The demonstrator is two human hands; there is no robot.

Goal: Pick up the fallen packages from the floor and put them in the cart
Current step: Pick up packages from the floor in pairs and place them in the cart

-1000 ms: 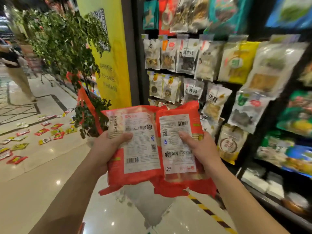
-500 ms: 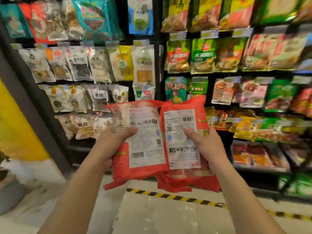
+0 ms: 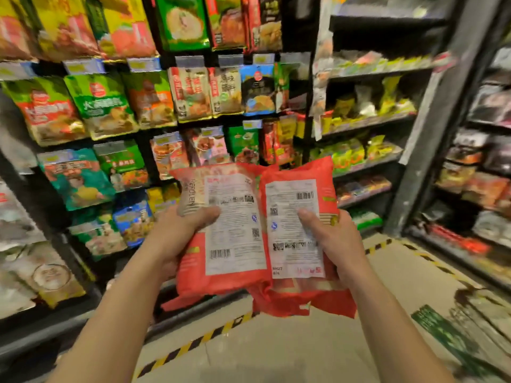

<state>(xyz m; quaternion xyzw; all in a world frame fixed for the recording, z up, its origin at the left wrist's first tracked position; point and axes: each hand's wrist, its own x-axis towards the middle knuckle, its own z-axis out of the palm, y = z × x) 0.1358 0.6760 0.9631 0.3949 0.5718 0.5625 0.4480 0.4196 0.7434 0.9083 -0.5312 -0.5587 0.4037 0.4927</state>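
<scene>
Supermarket aisle, seen from head height. The left and centre of the view are filled by a tall dark rack (image 3: pixel 300 29), on which hanging bags (image 3: pixel 102 103) in green, yellow, red and blue are displayed in rows under small price tags (image 3: pixel 189 61); their print is blurred and cannot be read. To the right, a unit of flat shelves (image 3: pixel 367 123) is stocked with smaller yellow and green packs, and a grey pillar (image 3: pixel 431 134) is set between it and a further dim bay of goods at the right edge.

The pale, polished floor (image 3: pixel 276 352) is seen below. It is bordered along the foot of the rack by a strip of yellow-and-black tape (image 3: pixel 193 344), which is carried on along the right-hand bay. A green marking (image 3: pixel 448 337) is laid on the floor at lower right.

The red packages (image 3: pixel 235 280) are held up in mid-air at the centre, in front of the rack and well above the floor, with their white printed labels turned toward the camera. Two are shown side by side and touching; the red edges of more are visible beneath them, though their number cannot be told.

The left hand (image 3: pixel 171 239) is closed round the left package, the thumb pressed across its label. The right hand (image 3: pixel 340 244) is closed round the right package in the same manner.
</scene>
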